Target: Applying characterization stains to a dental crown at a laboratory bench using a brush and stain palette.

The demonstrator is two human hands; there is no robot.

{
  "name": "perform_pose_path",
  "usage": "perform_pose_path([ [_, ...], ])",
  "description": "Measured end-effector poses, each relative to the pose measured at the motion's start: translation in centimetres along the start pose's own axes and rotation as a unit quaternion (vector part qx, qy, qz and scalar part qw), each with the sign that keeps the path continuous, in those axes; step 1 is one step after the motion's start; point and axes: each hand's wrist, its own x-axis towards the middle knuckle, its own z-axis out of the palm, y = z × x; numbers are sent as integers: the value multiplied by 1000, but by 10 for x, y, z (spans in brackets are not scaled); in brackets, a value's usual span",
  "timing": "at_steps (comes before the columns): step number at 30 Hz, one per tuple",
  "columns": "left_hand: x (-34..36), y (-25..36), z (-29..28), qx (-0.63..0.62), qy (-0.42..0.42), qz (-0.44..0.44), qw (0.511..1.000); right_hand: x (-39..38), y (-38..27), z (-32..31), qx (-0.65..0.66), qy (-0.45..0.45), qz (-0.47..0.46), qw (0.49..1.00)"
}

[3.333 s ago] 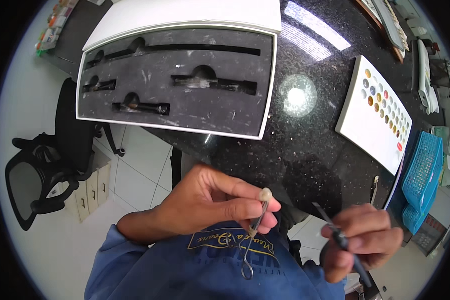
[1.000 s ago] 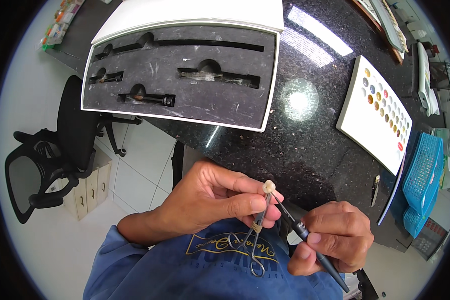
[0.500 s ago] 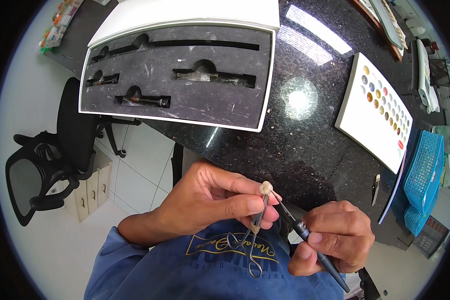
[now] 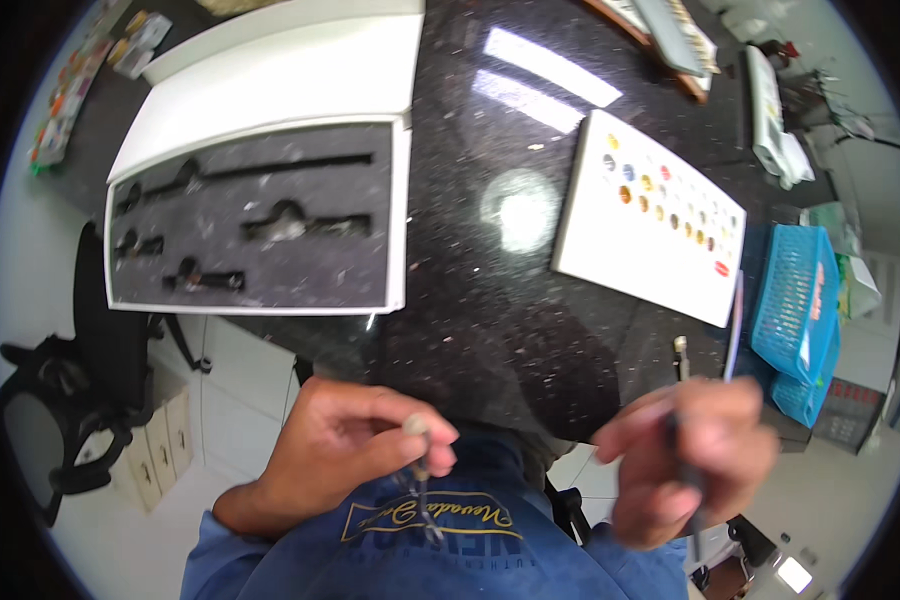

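My left hand (image 4: 340,440) holds a metal forceps (image 4: 423,485) upright over my blue clothing, with a small cream tooth-like piece (image 4: 415,425) at its top, beside my fingertips. My right hand (image 4: 720,455) is blurred, raised over the counter's front edge and apart from the piece, gripping a dark pen-like tool (image 4: 693,490) whose tip I cannot make out. A little beyond that hand lie a small metal instrument (image 4: 681,352) and a white paint palette (image 4: 640,260) with several coloured wells.
An open white box (image 4: 305,270) with dark foam cutouts lies on the black speckled counter (image 4: 470,330). Blue plastic baskets (image 4: 790,300) stand at the right, and a wooden-edged tray (image 4: 690,85) is at the back right. A black chair (image 4: 40,410) is at the left.
My right hand with the tool has moved rightward, away from the piece in my left hand. The view has shifted, so the box and palette now appear further left.
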Motion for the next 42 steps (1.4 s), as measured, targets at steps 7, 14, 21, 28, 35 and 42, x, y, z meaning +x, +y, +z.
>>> perform_pose_path([
  [7, -9, -3, -16, 46, -61, 1, 997, 97, 27, -40, -97, -38, 106, 989],
  [14, -6, 3, -20, 66, -74, -61, 993, 125, 54, -34, -127, -138, 139, 972],
  [21, 1, 15, -23, -72, -90, -178, 977, 126, 60, -29, -111, -133, 183, 968],
  [28, 1, 13, -26, -88, -85, -186, 975, 125, 66, -26, -90, -137, 172, 971],
  [35, 1, 10, -24, -110, -71, -188, 973, 123, 67, -29, -78, -125, 182, 972],
  [42, 0, 15, -12, -56, 24, -188, 980, 124, 69, -27, -87, -145, 170, 971],
])
